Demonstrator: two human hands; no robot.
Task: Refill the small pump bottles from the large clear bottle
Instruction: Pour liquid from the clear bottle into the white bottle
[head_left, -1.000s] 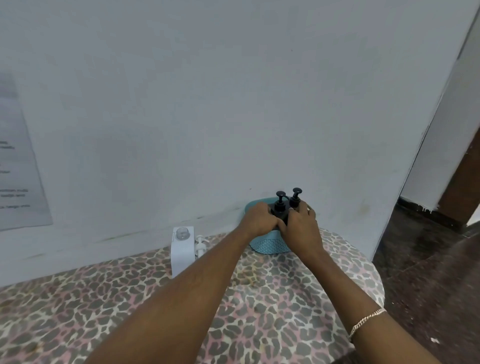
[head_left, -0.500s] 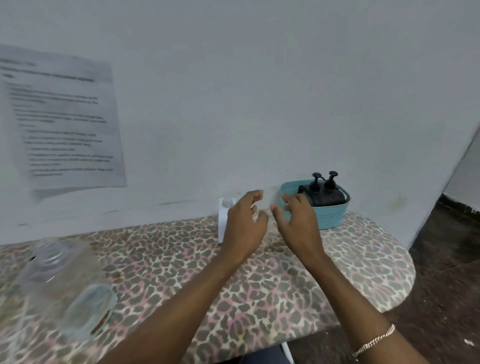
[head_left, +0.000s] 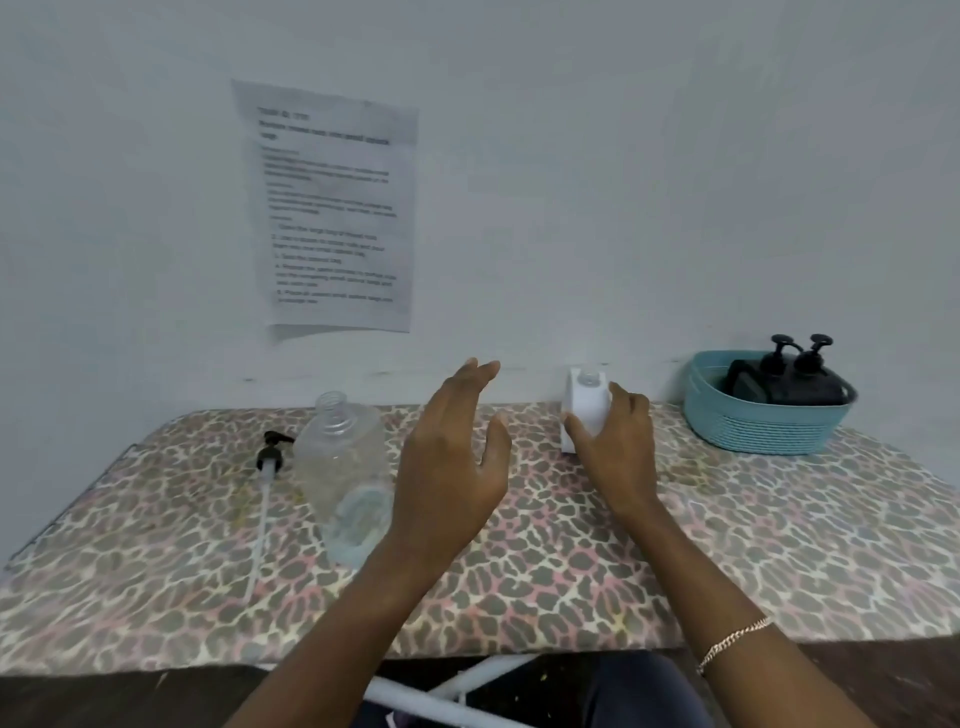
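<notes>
Surface and room: a pale wall (head_left: 623, 156) rises beyond both hands. Beneath them is a table (head_left: 779, 545) covered in leopard-print cloth. 1 printed sheet (head_left: 332, 208) hangs on the wall above the left hand; its text is too blurred to read.

Hands: the left hand (head_left: 452, 467) hovers above the table, fingers straight and spread, grasping nothing. The right hand (head_left: 615, 452) grasps the small white bottle (head_left: 587, 405), thumb and fingers curled round its body. The bottle is upright on the table with its neck uncapped. 1 bracelet (head_left: 732, 642) sits on the right wrist.

Count:
- 1 large clear bottle (head_left: 345, 467), upright and uncapped, just left of the left hand.
- 1 teal basket (head_left: 753, 426), right of the right hand, against the wall.
- 2 black pump bottles (head_left: 800, 384), inside the basket.
- 1 detached pump (head_left: 270, 457), lying flat left of the clear bottle.
</notes>
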